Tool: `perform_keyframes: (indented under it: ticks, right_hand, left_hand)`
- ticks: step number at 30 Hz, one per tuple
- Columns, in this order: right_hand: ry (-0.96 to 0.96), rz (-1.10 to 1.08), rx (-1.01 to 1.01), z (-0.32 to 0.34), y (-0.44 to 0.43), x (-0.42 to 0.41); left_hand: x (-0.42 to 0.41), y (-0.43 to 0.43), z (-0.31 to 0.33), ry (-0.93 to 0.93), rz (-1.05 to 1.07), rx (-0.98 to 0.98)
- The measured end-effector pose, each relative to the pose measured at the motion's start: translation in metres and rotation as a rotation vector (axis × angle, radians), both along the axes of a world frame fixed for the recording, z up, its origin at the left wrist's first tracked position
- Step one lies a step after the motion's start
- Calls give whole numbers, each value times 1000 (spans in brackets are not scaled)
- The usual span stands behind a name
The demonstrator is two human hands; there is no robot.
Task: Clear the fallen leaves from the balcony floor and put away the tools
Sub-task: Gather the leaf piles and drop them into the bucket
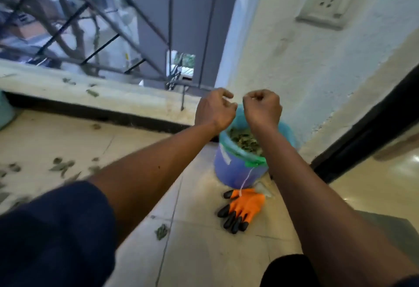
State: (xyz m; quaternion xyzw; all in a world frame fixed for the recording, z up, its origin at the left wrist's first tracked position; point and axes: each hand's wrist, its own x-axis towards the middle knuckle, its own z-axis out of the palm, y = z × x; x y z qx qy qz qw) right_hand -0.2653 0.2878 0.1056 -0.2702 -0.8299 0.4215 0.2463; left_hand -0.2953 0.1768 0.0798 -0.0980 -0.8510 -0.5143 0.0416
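L hand (214, 110) & R hand (261, 107) curled, contents unclear, over leaf bucket (233, 170) on leaf-strewn tile floor (204, 252).

Pale tiled floor (204, 255) meets a low ledge (127, 101) far left, under a dark grille (95, 23). White wall (294, 64) with socket (328, 3) on the right; black doorframe (371, 125) beside it.

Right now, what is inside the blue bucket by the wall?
Dry leaves fill the green liner bag in the bucket. The right arm covers part of the opening; anything beneath the leaves is hidden.
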Motion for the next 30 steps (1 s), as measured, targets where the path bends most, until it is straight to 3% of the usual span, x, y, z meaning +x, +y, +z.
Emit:
perform_keyframes:
  ticks: [4,9,15,20,25,30]
  right_hand:
    - [16,286,143,-6,-73,-3]
    - [-60,773,248,-39,-180,13]
    - [-94,1240,297,-63,-337,60]
    - [-137,1658,339,-75,-465,154]
    - [-195,2072,474,-92,-547,258]
    - [-208,2276,595,-128,-599,328]
  left_hand:
    - [20,-70,-14,93,32,-98]
    - [72,-204,-57,2,41,-331]
    - [194,-368,-98,-185,519,-293]
    - [324,-461,-108,-248,875,-325]
    - [454,-508,-125,-310,1189,-353]
    - [566,-521,-161,-514,1272,-451]
